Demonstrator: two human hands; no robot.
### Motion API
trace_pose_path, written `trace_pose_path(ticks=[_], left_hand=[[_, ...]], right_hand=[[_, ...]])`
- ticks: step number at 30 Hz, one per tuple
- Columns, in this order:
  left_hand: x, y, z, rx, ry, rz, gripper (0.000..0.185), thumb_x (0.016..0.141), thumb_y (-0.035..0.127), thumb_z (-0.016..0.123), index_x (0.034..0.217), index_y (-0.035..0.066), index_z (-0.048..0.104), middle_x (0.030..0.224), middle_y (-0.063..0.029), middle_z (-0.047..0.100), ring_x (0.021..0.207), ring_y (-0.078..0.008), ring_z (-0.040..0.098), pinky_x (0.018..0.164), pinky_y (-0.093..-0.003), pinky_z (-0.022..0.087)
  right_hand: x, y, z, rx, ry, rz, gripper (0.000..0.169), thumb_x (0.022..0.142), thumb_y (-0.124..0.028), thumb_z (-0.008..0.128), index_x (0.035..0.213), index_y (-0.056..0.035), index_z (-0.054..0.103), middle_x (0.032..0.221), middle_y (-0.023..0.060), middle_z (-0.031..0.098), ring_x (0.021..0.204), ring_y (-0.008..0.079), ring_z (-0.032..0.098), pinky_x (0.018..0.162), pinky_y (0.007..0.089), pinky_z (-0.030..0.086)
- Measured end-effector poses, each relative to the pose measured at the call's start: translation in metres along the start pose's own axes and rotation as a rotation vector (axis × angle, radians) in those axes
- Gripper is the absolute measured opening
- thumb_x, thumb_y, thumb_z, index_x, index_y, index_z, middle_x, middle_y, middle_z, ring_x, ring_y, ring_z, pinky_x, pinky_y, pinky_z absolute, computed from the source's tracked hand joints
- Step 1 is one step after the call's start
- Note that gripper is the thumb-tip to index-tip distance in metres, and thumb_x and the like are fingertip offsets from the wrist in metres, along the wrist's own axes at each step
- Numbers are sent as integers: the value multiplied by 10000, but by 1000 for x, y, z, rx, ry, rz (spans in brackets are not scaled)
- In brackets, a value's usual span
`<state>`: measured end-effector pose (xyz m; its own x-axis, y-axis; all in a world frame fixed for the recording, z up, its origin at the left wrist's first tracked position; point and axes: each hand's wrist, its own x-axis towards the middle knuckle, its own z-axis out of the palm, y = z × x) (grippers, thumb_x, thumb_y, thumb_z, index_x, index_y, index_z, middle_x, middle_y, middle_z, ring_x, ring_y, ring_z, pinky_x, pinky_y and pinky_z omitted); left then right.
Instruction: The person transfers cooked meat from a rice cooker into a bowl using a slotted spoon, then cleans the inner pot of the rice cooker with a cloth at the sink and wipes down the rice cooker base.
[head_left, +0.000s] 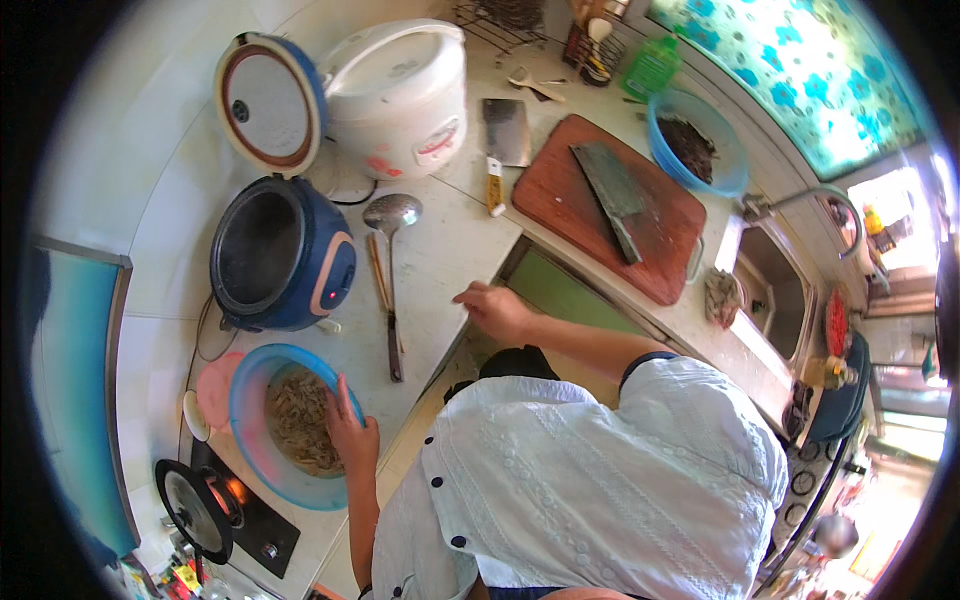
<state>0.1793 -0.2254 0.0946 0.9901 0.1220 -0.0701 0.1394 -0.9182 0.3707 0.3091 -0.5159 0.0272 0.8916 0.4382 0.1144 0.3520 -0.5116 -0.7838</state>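
Note:
My left hand (354, 433) grips the near rim of a translucent blue plastic basin (251, 450), its thumb outside and fingers over the edge. Inside the basin lie brownish shredded strips of food (304, 424) in some liquid. Above the counter's front edge hangs my right hand (495, 309), its fingers curled together and nothing visible in them. Nearest to it on the counter are a metal skimmer (392, 214) with a dark handle and a pair of wooden chopsticks (380, 274). Beyond these, a blue electric cooker (334, 277) stands with its lid (271, 112) raised and an indicator light glowing.
A white rice cooker (394, 105) stands behind. One cleaver (506, 135) lies on the counter, another (611, 191) on a wooden cutting board (555, 172). A second blue basin (731, 161) holds dark food near the sink (776, 285). A gas hob (259, 536) with a lit burner is at left.

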Motion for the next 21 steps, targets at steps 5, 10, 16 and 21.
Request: trace_pose_path(ticks=[5, 10, 16, 21], left_hand=[[-4, -4, 8, -2, 86, 81, 624, 689, 10, 477, 1288, 80, 317, 1220, -248, 390, 1054, -409, 422, 873, -438, 353], [-12, -11, 16, 80, 294, 174, 513, 772, 92, 530, 1253, 45, 359, 1219, -210, 402, 1085, -368, 419, 893, -423, 353], [-57, 36, 0, 151, 472, 243, 407, 810, 77, 497, 1207, 35, 418, 1245, -154, 396, 1125, -320, 408, 904, -407, 358], [-88, 75, 14, -14, 460, 238, 370, 791, 20, 506, 1158, 23, 464, 1204, -152, 438, 1091, -313, 443, 889, -389, 376]], right_hand=[[-98, 48, -75, -244, 310, 225, 233, 763, -80, 475, 976, -83, 570, 945, 138, 535, 857, 314, 541, 703, 392, 456], [-229, 113, -168, -316, 826, 608, 237, 742, -80, 543, 978, -94, 559, 959, 153, 502, 865, 326, 513, 725, 385, 434], [-324, 179, -264, -626, 1110, 1047, 387, 681, -213, 635, 1032, -72, 554, 1100, 190, 462, 1023, 346, 453, 856, 389, 391], [-336, 190, -328, -42, 982, 748, 191, 755, -145, 597, 882, -3, 581, 793, 54, 557, 754, 177, 544, 665, 273, 439]])
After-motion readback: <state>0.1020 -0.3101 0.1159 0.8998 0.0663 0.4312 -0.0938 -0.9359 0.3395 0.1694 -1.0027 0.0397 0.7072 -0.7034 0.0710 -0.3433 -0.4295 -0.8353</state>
